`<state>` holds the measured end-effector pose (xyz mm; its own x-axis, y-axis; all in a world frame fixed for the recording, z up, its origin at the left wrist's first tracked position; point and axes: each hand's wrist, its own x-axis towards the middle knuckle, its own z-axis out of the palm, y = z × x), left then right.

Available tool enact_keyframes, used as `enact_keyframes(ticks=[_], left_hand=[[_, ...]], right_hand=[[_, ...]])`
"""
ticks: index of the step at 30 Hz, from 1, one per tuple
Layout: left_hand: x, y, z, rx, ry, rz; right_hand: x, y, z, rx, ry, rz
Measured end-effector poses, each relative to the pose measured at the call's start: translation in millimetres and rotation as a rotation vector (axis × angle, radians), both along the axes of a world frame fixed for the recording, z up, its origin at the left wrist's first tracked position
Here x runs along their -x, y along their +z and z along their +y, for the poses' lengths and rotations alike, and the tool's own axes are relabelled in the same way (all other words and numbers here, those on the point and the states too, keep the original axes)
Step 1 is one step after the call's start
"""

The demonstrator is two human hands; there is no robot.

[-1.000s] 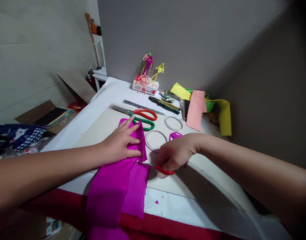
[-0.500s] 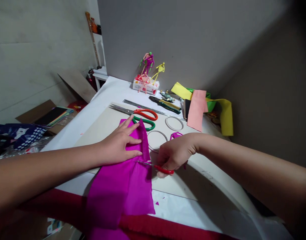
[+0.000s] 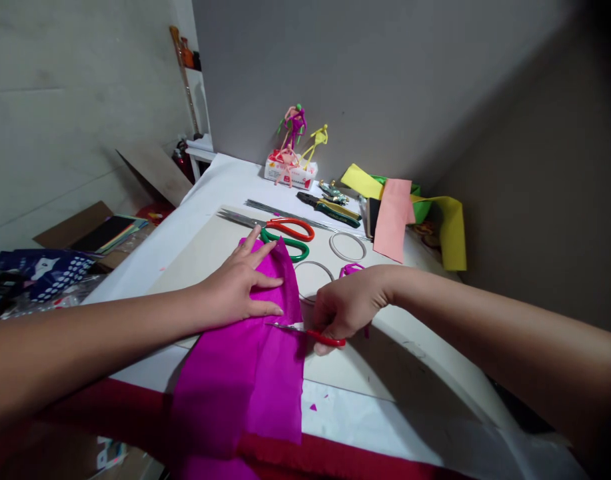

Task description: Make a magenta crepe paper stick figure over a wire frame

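My left hand (image 3: 240, 283) lies flat with fingers spread on a strip of magenta crepe paper (image 3: 245, 373) that runs across the cream board (image 3: 205, 250) and hangs over the table's front edge. My right hand (image 3: 345, 308) is closed round small red-handled scissors (image 3: 310, 332), whose blades point left into the paper's right edge, just below my left fingertips.
Larger red scissors (image 3: 285, 227) and green scissors (image 3: 288, 247) lie behind the paper. Two wire rings (image 3: 348, 247), pliers (image 3: 330, 210), thin wire rods (image 3: 275, 212), paper figures on a box (image 3: 291, 170) and yellow and pink paper sheets (image 3: 400, 217) sit at the back. Clutter lies left of the table.
The scissor blades have worked further left into the magenta paper. The lower flap of paper has shifted and spread toward the right. My left hand has stayed pressed in place.
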<state>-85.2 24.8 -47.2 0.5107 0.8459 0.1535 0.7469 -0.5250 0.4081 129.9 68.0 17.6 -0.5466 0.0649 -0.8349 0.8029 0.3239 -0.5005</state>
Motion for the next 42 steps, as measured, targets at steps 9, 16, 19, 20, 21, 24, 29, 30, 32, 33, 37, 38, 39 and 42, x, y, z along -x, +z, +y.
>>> enact_keyframes(ticks=[9, 16, 19, 20, 21, 24, 29, 30, 32, 33, 37, 38, 39, 42], left_hand=[[0.3, -0.9, -1.4, 0.008, 0.007, 0.016], [2.2, -3.1, 0.7, -0.009, -0.004, 0.004], [1.8, -2.7, -0.3, -0.009, -0.002, 0.002], [1.6, -2.5, -0.5, -0.009, -0.004, 0.002], [1.6, -2.4, -0.6, -0.011, -0.007, 0.002], [1.6, -2.3, -0.3, -0.020, -0.014, 0.000], [1.2, -2.2, -0.4, -0.014, -0.007, 0.002], [1.1, -1.9, -0.6, -0.012, -0.005, 0.003], [1.1, -1.2, -1.0, -0.008, -0.003, 0.006], [1.1, -0.7, -1.1, -0.009, -0.004, 0.009], [0.9, 0.5, -0.6, -0.019, -0.020, 0.019], [0.9, 0.4, -0.4, -0.024, -0.024, 0.020], [0.9, 0.1, -0.1, -0.031, -0.028, 0.022], [1.4, -1.0, 0.5, -0.048, -0.036, 0.022]], right_hand=[[4.2, -2.6, 1.3, 0.101, 0.007, 0.011], [6.0, -3.0, 1.1, 0.087, 0.009, 0.017], [5.8, -4.4, 1.5, 0.054, 0.026, 0.035], [5.7, -4.8, 1.6, 0.044, 0.028, 0.045], [5.5, -5.1, 1.7, 0.038, 0.026, 0.053], [4.9, -5.5, 2.0, 0.031, 0.014, 0.047], [5.8, -5.4, 2.6, 0.051, 0.038, 0.032], [6.2, -5.4, 2.7, 0.050, 0.041, 0.038], [7.0, -5.4, 2.7, 0.045, 0.045, 0.042], [7.2, -5.3, 2.6, 0.039, 0.046, 0.040], [7.6, -4.4, 1.1, 0.021, 0.042, 0.042], [8.0, -3.7, 0.5, 0.011, 0.045, 0.044], [8.5, -2.8, -0.4, -0.002, 0.049, 0.045], [8.6, 3.2, -4.0, -0.092, 0.068, 0.025]])
